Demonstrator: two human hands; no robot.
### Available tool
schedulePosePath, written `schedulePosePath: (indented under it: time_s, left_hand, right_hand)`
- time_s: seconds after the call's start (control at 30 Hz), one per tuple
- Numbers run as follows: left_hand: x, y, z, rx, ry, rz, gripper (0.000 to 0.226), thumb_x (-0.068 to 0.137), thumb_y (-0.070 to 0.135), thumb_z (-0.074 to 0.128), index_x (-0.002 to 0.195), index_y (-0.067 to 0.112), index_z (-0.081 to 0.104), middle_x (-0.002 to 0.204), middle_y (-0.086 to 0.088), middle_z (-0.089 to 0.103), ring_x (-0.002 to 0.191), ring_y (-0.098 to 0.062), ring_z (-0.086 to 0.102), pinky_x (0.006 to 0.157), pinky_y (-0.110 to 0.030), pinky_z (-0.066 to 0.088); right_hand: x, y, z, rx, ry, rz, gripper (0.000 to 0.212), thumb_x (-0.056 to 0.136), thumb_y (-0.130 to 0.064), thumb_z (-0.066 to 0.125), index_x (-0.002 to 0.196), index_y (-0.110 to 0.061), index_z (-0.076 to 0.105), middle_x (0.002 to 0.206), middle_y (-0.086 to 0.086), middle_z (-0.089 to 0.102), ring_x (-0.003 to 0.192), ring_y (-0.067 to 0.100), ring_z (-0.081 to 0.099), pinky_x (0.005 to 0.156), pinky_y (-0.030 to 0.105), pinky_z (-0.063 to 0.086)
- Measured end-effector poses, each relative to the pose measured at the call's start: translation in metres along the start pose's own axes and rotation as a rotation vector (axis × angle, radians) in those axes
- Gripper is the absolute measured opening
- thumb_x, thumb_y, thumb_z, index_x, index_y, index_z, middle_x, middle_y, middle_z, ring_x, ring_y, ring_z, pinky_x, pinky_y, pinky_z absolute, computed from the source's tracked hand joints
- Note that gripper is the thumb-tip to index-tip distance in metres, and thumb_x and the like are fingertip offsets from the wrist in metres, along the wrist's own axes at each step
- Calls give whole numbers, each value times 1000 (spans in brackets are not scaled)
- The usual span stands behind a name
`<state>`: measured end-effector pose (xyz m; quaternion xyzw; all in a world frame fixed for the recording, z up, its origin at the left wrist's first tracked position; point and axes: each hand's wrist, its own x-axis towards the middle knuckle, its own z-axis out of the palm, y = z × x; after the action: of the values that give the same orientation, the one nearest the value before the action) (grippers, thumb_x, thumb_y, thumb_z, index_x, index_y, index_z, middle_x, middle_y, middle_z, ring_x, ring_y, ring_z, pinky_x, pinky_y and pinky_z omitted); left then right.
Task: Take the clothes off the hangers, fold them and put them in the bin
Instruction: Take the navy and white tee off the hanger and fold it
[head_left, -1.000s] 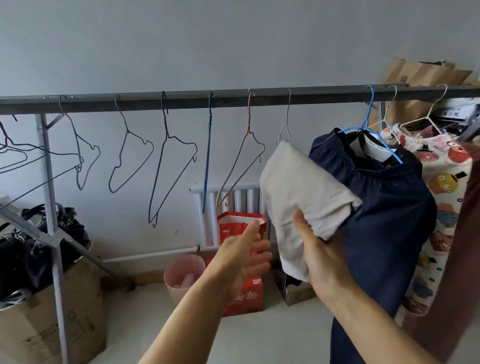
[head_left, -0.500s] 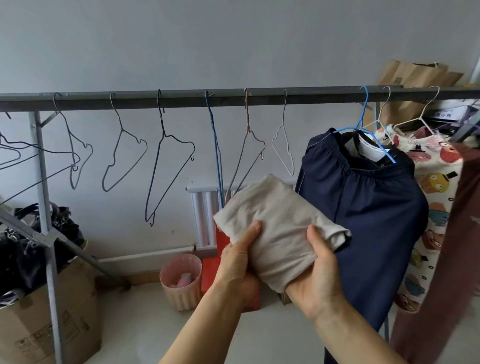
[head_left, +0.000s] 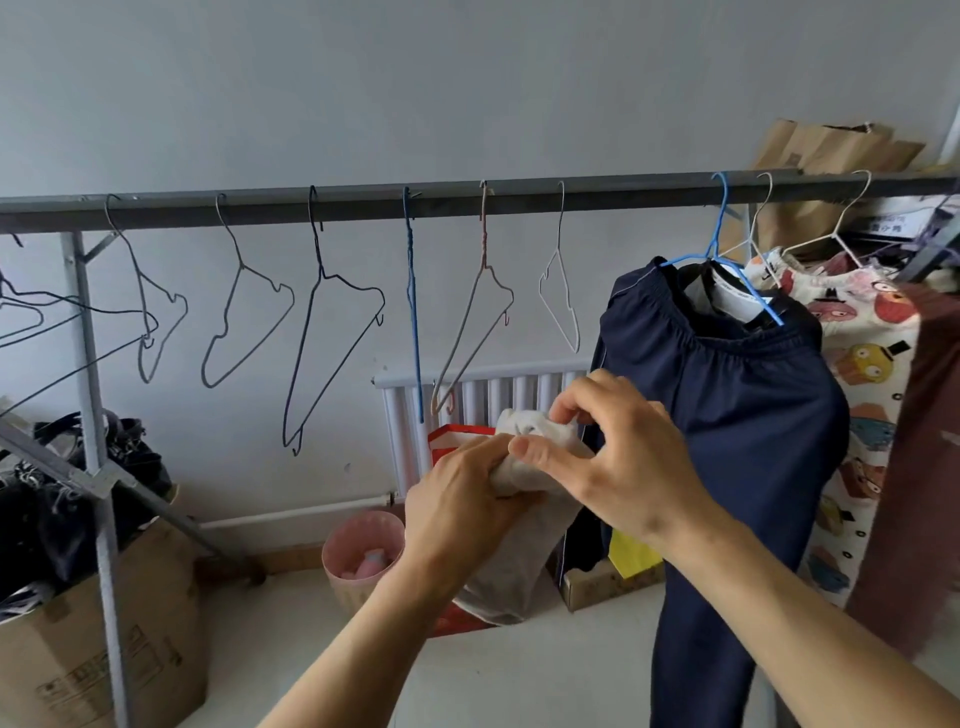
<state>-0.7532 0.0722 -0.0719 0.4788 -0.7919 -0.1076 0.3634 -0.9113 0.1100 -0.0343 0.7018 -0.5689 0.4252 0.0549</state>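
Note:
A beige cloth (head_left: 519, 551) hangs in front of me, its top bunched between both hands. My left hand (head_left: 462, 509) grips the bunched upper part from the left. My right hand (head_left: 618, 457) pinches the top of the cloth with thumb and fingers. Navy trousers (head_left: 727, 441) hang on a blue hanger (head_left: 727, 260) on the grey rail (head_left: 363, 200), just right of my hands. A cartoon-print garment (head_left: 862, 374) hangs further right. Several bare wire hangers (head_left: 332, 322) hang along the rail to the left. A cardboard box (head_left: 67, 660) with dark clothes stands at the lower left.
A white radiator (head_left: 488, 395) is on the wall behind the hands. A pink waste basket (head_left: 358, 556) and a red bag (head_left: 452, 441) stand on the floor below it. A dark red-brown garment (head_left: 924, 467) hangs at the far right. Brown paper bags (head_left: 831, 156) sit beyond the rail.
The folded beige cloth has dropped and hangs lengthwise. Both hands have moved to its top, the right hand shifting from under the fold to pinching the upper edge.

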Motion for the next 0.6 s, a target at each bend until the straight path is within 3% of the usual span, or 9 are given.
schedulePosePath:
  time_s: [0.13, 0.2, 0.33, 0.4, 0.5, 0.6]
  left_hand:
    - [-2, 5, -2, 56, 4, 65, 39, 80, 60, 58, 113, 39, 65, 104, 11, 69, 92, -12, 63, 76, -33, 54]
    - [-3, 5, -4, 112, -12, 81, 36, 83, 59, 62, 114, 40, 62, 105, 12, 67, 94, -10, 61, 76, -31, 52]
    - [-2, 7, -6, 113, -66, 92, 42, 83, 57, 67, 122, 43, 59, 111, 19, 64, 90, 2, 48, 68, -10, 34]
    - [2, 8, -9, -49, -100, 43, 43, 74, 55, 74, 115, 45, 62, 105, 19, 69, 88, 0, 55, 73, -18, 45]
    - [6, 5, -12, -292, -130, -1, 44, 64, 50, 78, 106, 40, 67, 92, 15, 72, 89, -5, 67, 80, -41, 57]
    - [8, 11, -15, -381, -151, 25, 37, 71, 37, 85, 104, 30, 71, 92, 11, 72, 84, -3, 68, 74, -28, 59]
  right_hand:
    - [2, 3, 7, 24, 74, -18, 23, 94, -28, 58, 76, -21, 47, 72, -9, 51, 67, 12, 50, 60, 30, 41]
    - [7, 6, 5, 177, 49, 107, 21, 97, -22, 55, 78, -15, 50, 69, -8, 52, 65, 9, 51, 59, 25, 42]
    - [13, 9, 1, 477, 4, 429, 30, 100, -31, 48, 81, -9, 52, 69, -2, 47, 66, 11, 45, 61, 26, 37]
    - [10, 14, -3, 568, -29, 411, 41, 96, -46, 51, 76, -11, 48, 59, -10, 41, 58, 6, 39, 54, 20, 33]
    - [5, 22, -16, 595, -275, 296, 61, 75, -70, 65, 72, -10, 54, 57, -14, 47, 55, 3, 44, 54, 15, 36]
    - [3, 27, -28, 533, -434, 237, 44, 70, -50, 80, 92, -13, 71, 83, -4, 73, 80, 6, 66, 72, 22, 52]
